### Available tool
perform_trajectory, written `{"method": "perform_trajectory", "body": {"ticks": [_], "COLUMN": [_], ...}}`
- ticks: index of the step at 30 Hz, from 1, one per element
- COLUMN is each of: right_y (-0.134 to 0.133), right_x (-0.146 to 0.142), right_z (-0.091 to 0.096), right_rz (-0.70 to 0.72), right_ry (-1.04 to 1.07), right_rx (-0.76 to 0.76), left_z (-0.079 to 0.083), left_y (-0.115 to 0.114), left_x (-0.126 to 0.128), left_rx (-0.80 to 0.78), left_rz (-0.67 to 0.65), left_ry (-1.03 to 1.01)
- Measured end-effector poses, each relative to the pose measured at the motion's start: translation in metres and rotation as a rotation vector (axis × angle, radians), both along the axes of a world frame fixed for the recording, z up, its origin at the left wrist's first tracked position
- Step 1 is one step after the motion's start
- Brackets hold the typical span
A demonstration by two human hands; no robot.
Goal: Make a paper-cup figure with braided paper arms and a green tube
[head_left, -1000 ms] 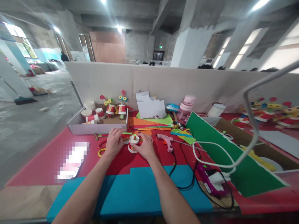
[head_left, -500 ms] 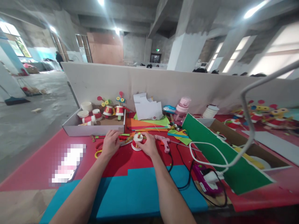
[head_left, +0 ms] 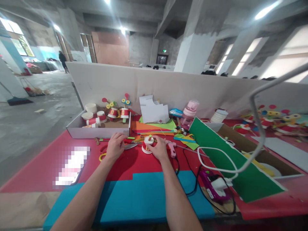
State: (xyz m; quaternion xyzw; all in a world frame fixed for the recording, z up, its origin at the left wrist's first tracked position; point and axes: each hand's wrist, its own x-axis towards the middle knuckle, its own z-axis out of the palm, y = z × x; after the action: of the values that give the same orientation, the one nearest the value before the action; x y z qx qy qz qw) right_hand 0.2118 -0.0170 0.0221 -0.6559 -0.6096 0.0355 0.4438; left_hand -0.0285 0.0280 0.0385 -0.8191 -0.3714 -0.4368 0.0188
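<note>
A small upside-down red-and-white paper cup (head_left: 146, 149) stands on the red table cover, with a short green-topped piece (head_left: 150, 137) on its upturned base. My right hand (head_left: 159, 148) is closed round the cup's right side, thumb in front. To the left, my left hand (head_left: 116, 146) hovers low with its fingers bent together; anything between the fingertips is hidden. Scissors (head_left: 103, 157) with red and yellow handles lie partly behind that hand, their blades (head_left: 130, 146) pointing toward the cup. A pink glue gun (head_left: 172, 148) rests just right of my right hand.
A white box (head_left: 98, 133) holds paper cups and finished cup figures (head_left: 124, 112). Coloured sheets (head_left: 154, 127) lie behind the cup. On the right are a green-sided box (head_left: 231, 166), a purple power strip (head_left: 213, 189) and looping cables. A phone (head_left: 72, 166) lies left; blue mats (head_left: 144, 199) cover the front.
My right hand and the cup have shifted a little to the right, closer to the glue gun. My left hand stays nearly in place. The whole view has shifted slightly.
</note>
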Motion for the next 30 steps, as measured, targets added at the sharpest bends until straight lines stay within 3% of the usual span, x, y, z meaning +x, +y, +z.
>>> {"method": "perform_trajectory", "body": {"ticks": [7,12,16,19,21,23,25,30], "right_y": [0.005,0.002,-0.021,-0.046,-0.058,-0.063,-0.063,-0.058], "right_x": [-0.019,-0.017,-0.011,-0.025,-0.045,-0.068,-0.088,-0.099], "right_z": [-0.004,0.002,0.025,0.037,0.033,0.022,0.009,-0.008], "right_rz": [0.042,0.057,-0.088,-0.204,-0.032,0.308,0.534,0.677], "right_ry": [0.02,0.036,0.203,0.28,0.131,-0.099,-0.21,-0.171], "right_rx": [0.035,0.048,0.295,0.523,0.555,0.435,0.266,0.006], "left_z": [0.001,-0.002,-0.006,-0.009,-0.011,-0.013,-0.014,-0.016], "left_y": [-0.003,-0.001,0.002,0.005,0.007,0.009,0.01,0.011], "left_x": [0.002,0.002,0.001,0.0,-0.001,-0.001,-0.002,-0.002], "left_rx": [-0.018,-0.04,-0.027,0.001,0.02,0.035,0.043,0.047], "left_rz": [-0.017,-0.024,-0.013,0.001,0.012,0.024,0.028,0.023], "left_ry": [-0.001,0.015,0.029,0.032,0.035,0.036,0.033,0.029]}}
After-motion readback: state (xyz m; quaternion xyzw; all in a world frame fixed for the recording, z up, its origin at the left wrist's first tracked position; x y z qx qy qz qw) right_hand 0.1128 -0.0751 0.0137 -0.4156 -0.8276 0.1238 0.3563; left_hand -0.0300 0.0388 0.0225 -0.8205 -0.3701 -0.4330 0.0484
